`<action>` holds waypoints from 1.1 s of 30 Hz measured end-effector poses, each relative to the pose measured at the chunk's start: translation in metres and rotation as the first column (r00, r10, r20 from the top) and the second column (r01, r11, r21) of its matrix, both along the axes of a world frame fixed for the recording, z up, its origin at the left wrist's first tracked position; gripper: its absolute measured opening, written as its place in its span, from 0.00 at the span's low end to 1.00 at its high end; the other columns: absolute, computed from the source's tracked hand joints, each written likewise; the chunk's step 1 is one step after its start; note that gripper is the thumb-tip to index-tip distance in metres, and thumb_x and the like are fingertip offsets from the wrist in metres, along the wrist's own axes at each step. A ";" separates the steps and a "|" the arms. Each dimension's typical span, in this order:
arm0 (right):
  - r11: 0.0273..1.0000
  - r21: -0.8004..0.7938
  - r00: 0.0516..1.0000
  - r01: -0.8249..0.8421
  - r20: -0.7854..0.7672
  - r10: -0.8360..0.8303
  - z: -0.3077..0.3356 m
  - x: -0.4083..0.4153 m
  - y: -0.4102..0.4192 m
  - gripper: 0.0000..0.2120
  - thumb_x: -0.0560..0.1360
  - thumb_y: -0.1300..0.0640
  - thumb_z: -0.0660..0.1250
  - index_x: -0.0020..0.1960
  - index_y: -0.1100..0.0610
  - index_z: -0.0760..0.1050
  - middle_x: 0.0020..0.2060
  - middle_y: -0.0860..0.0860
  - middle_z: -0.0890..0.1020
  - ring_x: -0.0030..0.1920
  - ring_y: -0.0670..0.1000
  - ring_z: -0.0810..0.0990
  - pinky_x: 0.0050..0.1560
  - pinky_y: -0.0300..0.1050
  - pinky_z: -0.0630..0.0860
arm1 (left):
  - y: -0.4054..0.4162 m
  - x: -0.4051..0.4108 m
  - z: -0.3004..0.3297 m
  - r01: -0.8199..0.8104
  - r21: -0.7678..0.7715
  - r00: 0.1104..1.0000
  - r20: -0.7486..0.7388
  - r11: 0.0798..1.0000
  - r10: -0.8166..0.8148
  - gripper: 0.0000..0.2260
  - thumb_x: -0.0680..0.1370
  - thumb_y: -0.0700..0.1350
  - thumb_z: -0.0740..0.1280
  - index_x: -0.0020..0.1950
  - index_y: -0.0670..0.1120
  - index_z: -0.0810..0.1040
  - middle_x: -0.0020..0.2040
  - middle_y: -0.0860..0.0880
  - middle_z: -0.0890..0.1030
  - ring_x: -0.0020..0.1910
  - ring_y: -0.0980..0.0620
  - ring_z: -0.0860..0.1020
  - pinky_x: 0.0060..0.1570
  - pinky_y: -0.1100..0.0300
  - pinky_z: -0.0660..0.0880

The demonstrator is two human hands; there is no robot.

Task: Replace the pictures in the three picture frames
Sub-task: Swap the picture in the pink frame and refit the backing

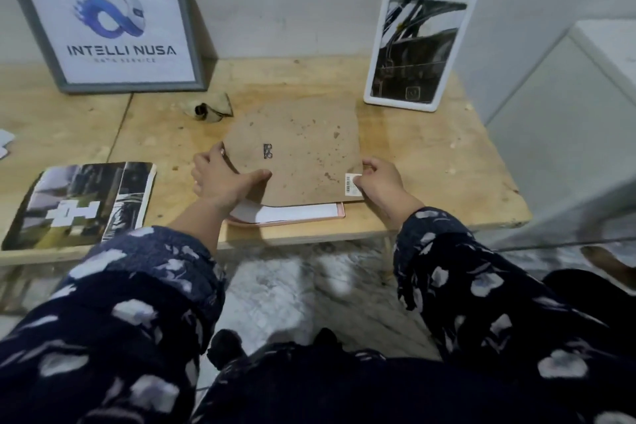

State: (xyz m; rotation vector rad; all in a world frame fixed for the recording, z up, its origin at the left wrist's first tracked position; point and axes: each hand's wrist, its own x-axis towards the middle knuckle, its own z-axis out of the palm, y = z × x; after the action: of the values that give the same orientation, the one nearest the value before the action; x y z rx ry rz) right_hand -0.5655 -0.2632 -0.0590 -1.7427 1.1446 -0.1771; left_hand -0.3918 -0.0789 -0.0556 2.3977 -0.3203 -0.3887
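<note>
both hands [220,179] grip the brown backing board [296,151] over pink frame [292,218].

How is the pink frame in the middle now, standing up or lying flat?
Lying flat, face down. The pink frame rests on the table, its brown backing board facing up, held by both hands.

A wooden tabletop [430,162] filled the middle of my view. A crumpled scrap of brownish paper [210,108] lay left of centre. A white cabinet [564,96] stood at right.

Both hands, left [220,179] and right [382,182], outstretched, fingers curled, gripping.
</note>
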 end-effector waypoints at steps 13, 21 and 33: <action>0.986 -0.054 0.973 -0.161 -0.175 0.149 -0.001 0.022 0.016 0.22 0.70 0.61 0.73 0.63 0.52 0.75 0.56 0.49 0.81 0.54 0.51 0.79 0.56 0.48 0.76 | 0.038 0.015 -0.010 0.012 0.106 0.999 -0.039 0.994 -0.008 0.49 0.63 0.56 0.80 0.77 0.50 0.58 0.71 0.44 0.60 0.71 0.41 0.59 0.71 0.44 0.60; 0.966 -0.117 0.950 -0.230 -0.242 0.197 0.002 0.026 0.021 0.19 0.71 0.65 0.70 0.62 0.56 0.76 0.60 0.51 0.79 0.56 0.52 0.78 0.53 0.44 0.76 | 0.041 0.018 -0.014 0.040 0.160 0.997 -0.070 0.986 -0.029 0.49 0.63 0.53 0.80 0.77 0.50 0.57 0.71 0.44 0.59 0.71 0.41 0.59 0.70 0.42 0.60; 0.916 -0.249 0.909 -0.315 -0.357 0.216 -0.006 0.030 0.024 0.16 0.73 0.71 0.63 0.59 0.63 0.79 0.58 0.56 0.80 0.54 0.56 0.80 0.52 0.45 0.77 | 0.043 0.014 -0.018 0.139 0.263 0.990 -0.054 0.955 -0.129 0.44 0.65 0.56 0.78 0.73 0.47 0.60 0.69 0.44 0.61 0.69 0.40 0.60 0.66 0.43 0.62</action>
State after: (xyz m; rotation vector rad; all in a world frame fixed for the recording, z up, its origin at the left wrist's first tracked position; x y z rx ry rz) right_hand -0.5360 -0.2395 -0.0645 -2.2470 1.1336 0.1162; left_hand -0.3783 -0.0361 -0.0739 2.6352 -0.4407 -0.5685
